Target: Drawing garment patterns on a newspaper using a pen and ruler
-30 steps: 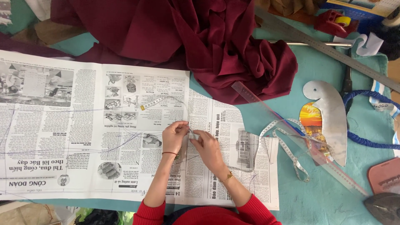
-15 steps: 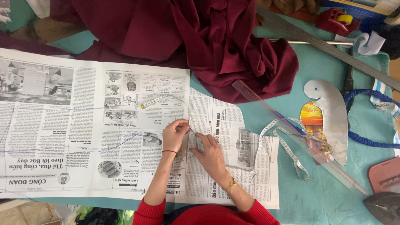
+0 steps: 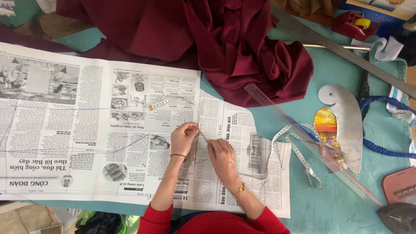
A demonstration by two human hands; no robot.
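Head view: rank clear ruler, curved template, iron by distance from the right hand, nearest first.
From the right hand:
1. Clear ruler, lying diagonally just to its right.
2. Curved template, farther right, beyond the ruler.
3. Iron, at the bottom right corner of the table.

- My right hand (image 3: 222, 157) covers part of the newspaper (image 3: 86, 130).
- What my left hand (image 3: 184, 138) pinches is too small to tell.
- The iron (image 3: 398, 218) is cut off at the corner.
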